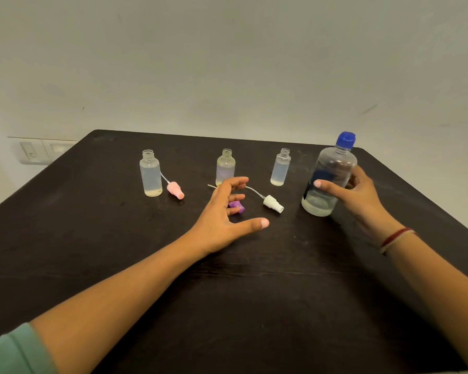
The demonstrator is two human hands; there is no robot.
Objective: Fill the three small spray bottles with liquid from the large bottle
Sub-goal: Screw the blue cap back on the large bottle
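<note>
Three small clear spray bottles stand uncapped in a row on the dark table: left bottle, middle bottle, right bottle. Each holds clear liquid. Their spray heads lie beside them: pink, purple, white. The large clear bottle with a blue cap stands at the right, a little liquid at its bottom; my right hand grips its side. My left hand hovers open over the purple spray head, partly hiding it, fingers spread.
The table's far edge runs just behind the bottles, against a pale wall. A wall socket plate sits at the far left beyond the table corner. My right wrist wears a red and white thread band.
</note>
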